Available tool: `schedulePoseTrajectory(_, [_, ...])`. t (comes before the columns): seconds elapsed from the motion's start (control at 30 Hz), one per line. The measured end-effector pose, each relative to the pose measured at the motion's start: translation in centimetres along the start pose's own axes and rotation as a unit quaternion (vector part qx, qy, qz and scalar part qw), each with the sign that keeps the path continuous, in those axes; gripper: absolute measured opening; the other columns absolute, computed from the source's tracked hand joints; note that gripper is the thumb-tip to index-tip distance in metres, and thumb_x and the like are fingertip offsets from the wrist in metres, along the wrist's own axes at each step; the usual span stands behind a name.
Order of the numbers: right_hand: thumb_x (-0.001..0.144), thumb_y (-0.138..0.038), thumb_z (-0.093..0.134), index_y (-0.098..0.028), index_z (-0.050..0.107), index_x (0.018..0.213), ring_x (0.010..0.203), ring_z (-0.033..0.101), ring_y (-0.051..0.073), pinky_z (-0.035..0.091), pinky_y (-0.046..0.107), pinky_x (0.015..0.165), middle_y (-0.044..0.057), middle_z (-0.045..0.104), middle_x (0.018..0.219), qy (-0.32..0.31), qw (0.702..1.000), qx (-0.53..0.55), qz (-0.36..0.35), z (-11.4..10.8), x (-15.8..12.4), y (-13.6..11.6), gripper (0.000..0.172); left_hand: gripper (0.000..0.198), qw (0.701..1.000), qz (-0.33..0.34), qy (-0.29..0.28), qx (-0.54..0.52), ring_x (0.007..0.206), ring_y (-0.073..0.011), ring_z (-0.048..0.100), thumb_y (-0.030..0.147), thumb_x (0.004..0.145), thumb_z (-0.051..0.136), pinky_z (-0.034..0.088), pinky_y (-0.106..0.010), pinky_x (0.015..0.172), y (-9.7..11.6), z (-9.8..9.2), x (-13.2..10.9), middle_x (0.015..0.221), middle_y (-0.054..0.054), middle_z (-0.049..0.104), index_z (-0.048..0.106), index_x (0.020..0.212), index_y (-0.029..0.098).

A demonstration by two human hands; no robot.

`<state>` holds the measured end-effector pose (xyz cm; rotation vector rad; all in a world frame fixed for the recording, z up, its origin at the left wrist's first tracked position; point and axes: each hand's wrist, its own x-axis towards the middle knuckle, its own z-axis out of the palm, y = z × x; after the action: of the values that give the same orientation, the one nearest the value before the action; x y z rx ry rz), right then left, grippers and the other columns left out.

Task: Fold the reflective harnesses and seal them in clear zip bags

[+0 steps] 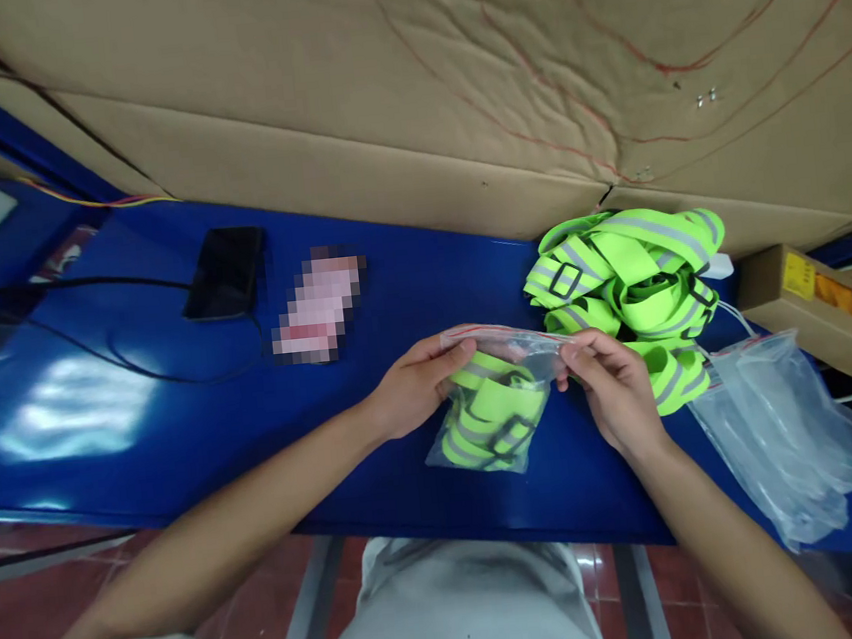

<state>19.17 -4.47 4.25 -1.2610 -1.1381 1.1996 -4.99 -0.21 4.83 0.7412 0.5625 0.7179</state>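
A clear zip-lock bag [439,451] with a red line along its top hangs between my two hands, over the front part of the blue table. Inside it lies a folded neon-yellow reflective strap [491,409] with grey stripes and a black buckle. My left hand [421,385] pinches the bag's upper left corner, thumb on the near side. At the upper right corner, my right hand [613,382] grips the edge between thumb and fingers. Just behind my right hand is a heap of the same neon reflective straps [632,269], with black buckles showing.
Several empty clear bags [791,435] lie at the table's right side, by a cardboard box [808,303]. On the blue table [180,424] to the left are a black device [226,273] with cables and a blurred-out pinkish item [320,310]. A cardboard-covered wall [304,150] rises behind.
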Motion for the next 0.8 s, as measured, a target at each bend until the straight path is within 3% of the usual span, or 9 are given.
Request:
schedulePoseTrajectory(0.3, [0.092, -0.041, 0.074, -0.021, 0.066, 0.083, 0.06, 0.05, 0.011, 0.042, 0.024, 0.056, -0.002, 0.058, 0.066, 0.013, 0.999, -0.037, -0.022, -0.07, -0.23, -0.09, 0.024, 0.034, 1.0, -0.01, -0.011, -0.022, 0.112, -0.0298, 0.074, 0.033, 0.093, 0.071, 0.056, -0.036, 0.097, 0.01, 0.03, 0.03, 0.121, -0.014, 0.078, 0.077, 0.121, 0.014])
schedulePoseTrajectory(0.47, [0.089, -0.041, 0.075, -0.02, 0.069, 0.086, 0.058, 0.052, 0.011, 0.041, 0.023, 0.053, -0.002, 0.061, 0.067, -0.05, 0.996, -0.071, -0.012, -0.33, -0.32, -0.51, 0.022, 0.032, 1.0, -0.015, -0.013, -0.011, 0.108, -0.0279, 0.075, 0.032, 0.092, 0.072, 0.056, -0.034, 0.095, -0.21, 0.23, 0.04, 0.118, -0.013, 0.079, 0.079, 0.117, 0.014])
schedulePoseTrajectory(0.8, [0.092, -0.029, 0.07, -0.021, 0.063, 0.084, 0.058, 0.048, 0.01, 0.037, 0.022, 0.054, -0.004, 0.054, 0.066, -0.077, 0.988, -0.12, -0.064, -0.28, -0.33, -0.74, 0.014, 0.031, 0.998, -0.004, -0.066, 0.013, 0.118, -0.0286, 0.072, 0.035, 0.094, 0.072, 0.054, -0.034, 0.101, -0.89, 0.39, 0.02, 0.124, -0.011, 0.077, 0.079, 0.119, 0.018])
